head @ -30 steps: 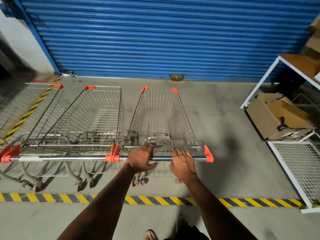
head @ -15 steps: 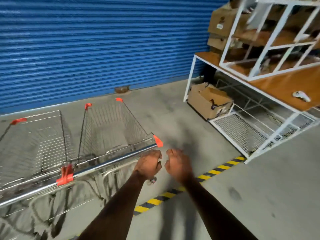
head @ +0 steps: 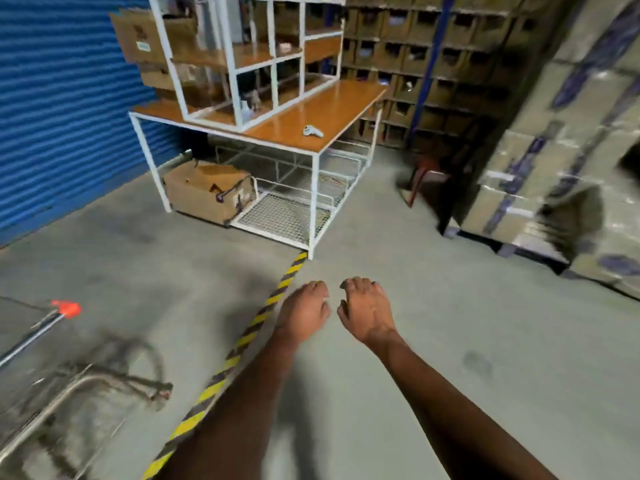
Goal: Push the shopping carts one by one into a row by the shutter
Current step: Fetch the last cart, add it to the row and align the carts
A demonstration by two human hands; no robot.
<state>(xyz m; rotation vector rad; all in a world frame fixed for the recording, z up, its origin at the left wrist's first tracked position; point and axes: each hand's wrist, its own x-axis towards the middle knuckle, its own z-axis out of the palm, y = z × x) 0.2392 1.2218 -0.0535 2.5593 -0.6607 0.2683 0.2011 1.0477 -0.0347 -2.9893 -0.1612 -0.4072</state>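
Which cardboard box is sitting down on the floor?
The torn brown cardboard box under the white-framed table, by the blue shutter. The other box near it sits higher, up behind the white rack on the table.

Wire shopping cart (head: pixel 52 382) at lower left, blue shutter (head: pixel 62 109) behind

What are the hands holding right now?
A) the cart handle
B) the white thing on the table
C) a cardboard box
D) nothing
D: the left hand and the right hand hang loosely curled in the air over the floor, apart from the cart handle at the left edge, and nothing sits in their fingers.
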